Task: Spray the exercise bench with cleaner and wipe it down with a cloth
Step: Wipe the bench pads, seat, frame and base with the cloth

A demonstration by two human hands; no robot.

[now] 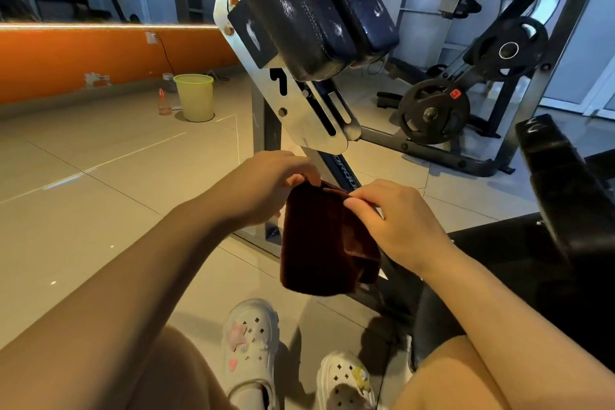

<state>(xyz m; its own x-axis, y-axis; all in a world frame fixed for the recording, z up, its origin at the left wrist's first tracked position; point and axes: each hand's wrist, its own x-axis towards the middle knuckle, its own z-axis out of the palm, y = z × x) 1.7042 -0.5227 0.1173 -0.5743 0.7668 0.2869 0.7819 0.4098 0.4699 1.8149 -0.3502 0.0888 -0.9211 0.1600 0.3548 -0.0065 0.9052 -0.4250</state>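
Two bare forearms reach forward over a pair of white clogs (253, 349) on the tiled floor (100, 210), both hands meeting at the top edge of one dark brown cloth (324, 243). Largest in view, the exercise bench (312, 7) slants overhead, its dark pad streaked and spotted with pale marks above a slotted steel bracket (309, 110); lettering on the frame rail beneath is partly hidden by the cloth and unreadable. Two weight plates (434, 111) hang on a rack at right, one bearing a small red tag too small to read. One yellow-green bin (194, 96) stands near the orange wall, with one clear spray bottle (163, 103) just beside it. Left hand (266, 183) pinches the cloth's upper left corner; right hand (396, 220) pinches its upper right edge, the folded cloth hanging below both grips.
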